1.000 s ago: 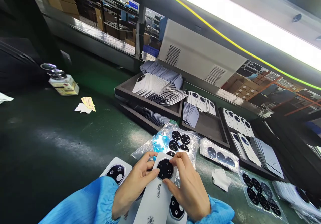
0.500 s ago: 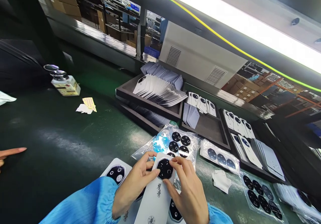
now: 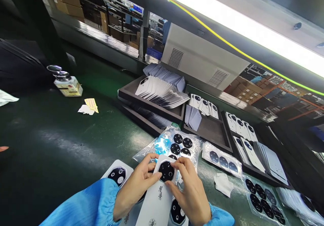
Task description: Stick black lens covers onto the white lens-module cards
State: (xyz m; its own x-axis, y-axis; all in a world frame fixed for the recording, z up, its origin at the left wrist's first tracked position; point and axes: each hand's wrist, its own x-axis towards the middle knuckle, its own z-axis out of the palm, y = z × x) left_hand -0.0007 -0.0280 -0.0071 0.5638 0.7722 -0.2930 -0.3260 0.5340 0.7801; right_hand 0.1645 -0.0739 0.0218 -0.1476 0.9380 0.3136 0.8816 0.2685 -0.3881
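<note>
- Our left hand (image 3: 135,194) wraps the left edge of a white phone back cover (image 3: 154,205), its thumb reaching to the black camera piece (image 3: 166,171).
- Our right hand (image 3: 189,194) comes in from the other side, its fingertips (image 3: 176,163) on that black piece; together, both hands clamp the cover.
- The cover sits low in our view, overlapping other white covers (image 3: 117,173) on the dark green bench mat (image 3: 50,145), just beside a plastic bag of black lens pieces (image 3: 177,145).

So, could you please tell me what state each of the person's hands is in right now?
Left hand: closed, holding the white phone cover.
Right hand: closed, pinching the cover around its black lens patch.
</note>
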